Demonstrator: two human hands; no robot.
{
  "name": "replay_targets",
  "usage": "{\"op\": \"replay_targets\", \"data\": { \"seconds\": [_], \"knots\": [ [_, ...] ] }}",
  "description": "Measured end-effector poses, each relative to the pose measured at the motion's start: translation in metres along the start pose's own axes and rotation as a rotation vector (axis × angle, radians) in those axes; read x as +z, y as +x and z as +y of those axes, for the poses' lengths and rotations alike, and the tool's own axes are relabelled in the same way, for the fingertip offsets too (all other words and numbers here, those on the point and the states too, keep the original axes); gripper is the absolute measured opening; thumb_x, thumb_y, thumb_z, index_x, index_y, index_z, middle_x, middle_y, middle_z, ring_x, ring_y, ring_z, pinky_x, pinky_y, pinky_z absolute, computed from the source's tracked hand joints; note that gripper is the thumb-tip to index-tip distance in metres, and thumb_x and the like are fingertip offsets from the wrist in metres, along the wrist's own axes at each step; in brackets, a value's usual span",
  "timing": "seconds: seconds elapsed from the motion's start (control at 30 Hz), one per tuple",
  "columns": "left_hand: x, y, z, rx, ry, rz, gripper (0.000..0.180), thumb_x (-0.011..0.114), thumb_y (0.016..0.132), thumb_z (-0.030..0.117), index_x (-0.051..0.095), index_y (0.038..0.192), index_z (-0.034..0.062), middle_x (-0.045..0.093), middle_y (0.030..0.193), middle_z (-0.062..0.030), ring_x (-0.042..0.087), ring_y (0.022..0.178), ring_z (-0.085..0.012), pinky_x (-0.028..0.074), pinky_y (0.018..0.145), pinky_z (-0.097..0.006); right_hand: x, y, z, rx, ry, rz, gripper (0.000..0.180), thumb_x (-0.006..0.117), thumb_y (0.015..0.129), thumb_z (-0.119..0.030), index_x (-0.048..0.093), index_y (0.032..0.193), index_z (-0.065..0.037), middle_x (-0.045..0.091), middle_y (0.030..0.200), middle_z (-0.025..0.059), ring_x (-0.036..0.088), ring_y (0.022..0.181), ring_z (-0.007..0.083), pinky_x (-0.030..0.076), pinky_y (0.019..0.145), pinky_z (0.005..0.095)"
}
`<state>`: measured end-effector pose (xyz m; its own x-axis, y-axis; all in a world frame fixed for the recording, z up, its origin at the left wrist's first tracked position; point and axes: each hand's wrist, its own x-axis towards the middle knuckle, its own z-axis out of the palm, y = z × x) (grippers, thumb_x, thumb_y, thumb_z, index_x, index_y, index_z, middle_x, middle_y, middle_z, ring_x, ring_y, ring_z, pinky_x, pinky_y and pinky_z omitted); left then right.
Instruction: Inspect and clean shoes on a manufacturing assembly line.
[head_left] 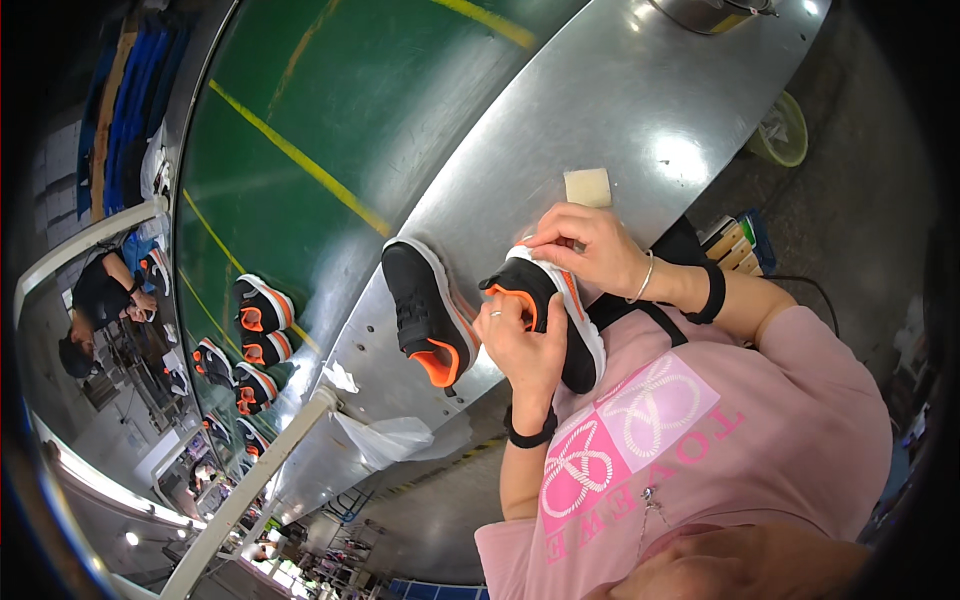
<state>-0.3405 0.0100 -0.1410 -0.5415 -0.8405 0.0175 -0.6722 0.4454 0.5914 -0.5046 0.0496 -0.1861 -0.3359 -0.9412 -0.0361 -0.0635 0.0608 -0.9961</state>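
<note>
A black sneaker [580, 362] with a white sole and orange lining is held close in front of my chest, over the edge of the metal table [520, 150]. My left hand [522, 345] grips it at the collar, with fingers reaching into the orange opening. On the white toe edge of the sole, the fingers of my right hand [590, 250] are pinched together; whether something thin is between them is hidden. Beside it, a matching sneaker [415, 295] lies on the table, apart from my hands. A beige square pad [588, 188] rests just beyond my right hand.
Left of the table runs a green conveyor belt [300, 150] with yellow lines, carrying several similar sneakers [265, 305]. Clear plastic film [395, 435] hangs at the table's near end by a metal rail [240, 490]. A green bin [783, 130] stands at right. Another person [105, 280] works across the belt.
</note>
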Motion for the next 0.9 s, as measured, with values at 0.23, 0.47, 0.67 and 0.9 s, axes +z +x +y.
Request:
{"op": "replay_targets", "data": {
  "seconds": [0.23,0.47,0.67,0.9],
  "knots": [
    [0.001,0.000,-0.001,-0.010,-0.023,-0.002,0.030,0.080,0.072,0.020,0.054,0.074,0.0048,0.052,0.073,-0.0081,0.050,0.074,-0.0291,0.036,0.072,-0.041,-0.001,-0.011,-0.004,-0.250,-0.265,0.049,0.021,0.070,0.085,-0.007,0.073,0.106,-0.006,0.062,0.101,0.0068,0.057,0.092,0.0240,0.049,0.079,0.0322],
    [0.007,-0.001,0.001,0.007,0.052,0.009,0.029,0.080,0.070,0.022,0.058,0.077,0.0046,0.055,0.076,-0.0086,0.052,0.077,-0.0307,0.038,0.074,-0.042,0.008,0.011,0.001,-0.278,-0.257,0.057,0.018,0.071,0.083,-0.004,0.074,0.100,-0.005,0.061,0.089,0.0062,0.057,0.083,0.0231,0.049,0.073,0.0337],
    [0.011,0.001,0.007,0.047,0.097,0.006,0.029,0.079,0.070,0.023,0.057,0.077,0.0051,0.058,0.081,-0.0098,0.053,0.077,-0.0310,0.038,0.075,-0.042,0.010,0.016,0.006,-0.274,-0.234,0.047,0.013,0.072,0.082,-0.002,0.074,0.094,-0.006,0.060,0.085,0.0059,0.058,0.079,0.0232,0.048,0.070,0.0334],
    [0.011,0.003,0.005,0.083,0.061,0.018,0.030,0.079,0.070,0.022,0.055,0.075,0.0055,0.061,0.086,-0.0105,0.054,0.077,-0.0309,0.039,0.076,-0.042,0.001,0.003,0.003,-0.218,-0.249,0.084,0.013,0.069,0.083,0.000,0.074,0.094,-0.005,0.060,0.084,0.0067,0.057,0.078,0.0221,0.048,0.069,0.0323]
  ]
}}
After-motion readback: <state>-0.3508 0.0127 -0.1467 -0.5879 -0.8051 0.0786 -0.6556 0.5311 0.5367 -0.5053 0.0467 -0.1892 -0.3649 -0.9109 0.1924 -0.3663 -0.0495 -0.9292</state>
